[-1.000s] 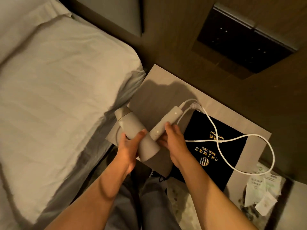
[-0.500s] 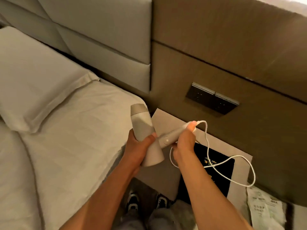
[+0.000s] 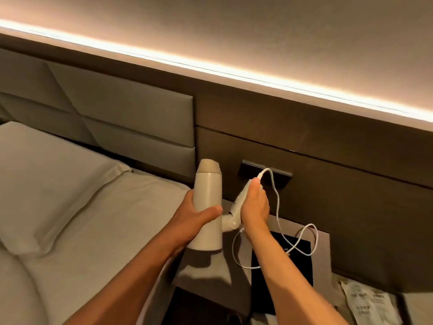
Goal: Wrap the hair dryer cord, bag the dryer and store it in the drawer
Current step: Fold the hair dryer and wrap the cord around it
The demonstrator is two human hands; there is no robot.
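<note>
Beige dryer (image 3: pixel 208 202) in both hands (cord (image 3: pixel 276 202) loose)

Left hand (image 3: pixel 199 213) grips dryer (image 3: pixel 208 202) barrel, barrel upright, nozzle at 12 o'clock. Right hand (image 3: pixel 254 205) closed around folding handle, at 3 o'clock of barrel. Cord (image 3: pixel 277 207) leaves handle top, loops down onto black bag (image 3: pixel 302 263) on nightstand (image 3: pixel 324 245). Bed (image 3: pixel 77 202) at 9 o'clock. Paper (image 3: pixel 367 301) at 4 o'clock.

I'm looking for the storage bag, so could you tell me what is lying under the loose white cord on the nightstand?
The cord loops down over a black bag lying flat on the nightstand. The right hand and forearm cover the bag's near-left part; its gold print is unreadable.
</note>
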